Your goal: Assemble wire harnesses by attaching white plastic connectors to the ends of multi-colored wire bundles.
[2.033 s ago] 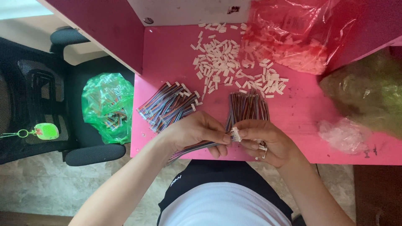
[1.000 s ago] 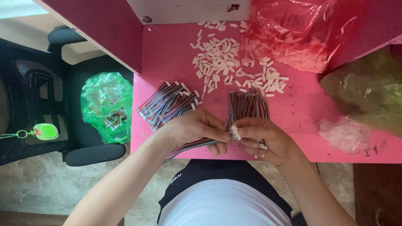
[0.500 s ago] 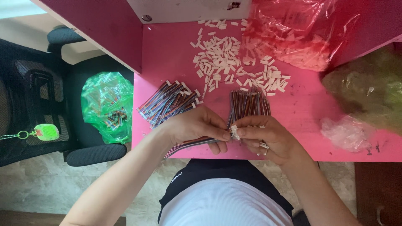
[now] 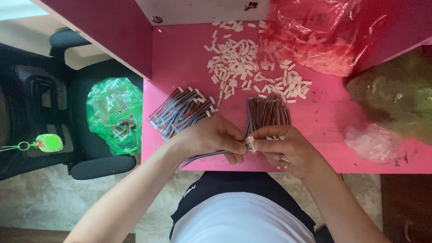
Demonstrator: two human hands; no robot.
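Pink table: smooth painted surface, dull sheen, dark scuffs near the right edge.
Loose white connectors: small hard plastic pieces, matt.
Wire bundles: thin plastic-coated strands in mixed colours, slight gloss.
Left hand and right hand pinch a striped ribbon cable with a white plastic end.
Red bag: thin crinkled plastic film, glossy, see-through.
Green bag: same crinkled shiny film.
Clear bag: soft wrinkled film.
Chair: black mesh cloth back, matt padded armrests.
Floor: polished stone-look tile.
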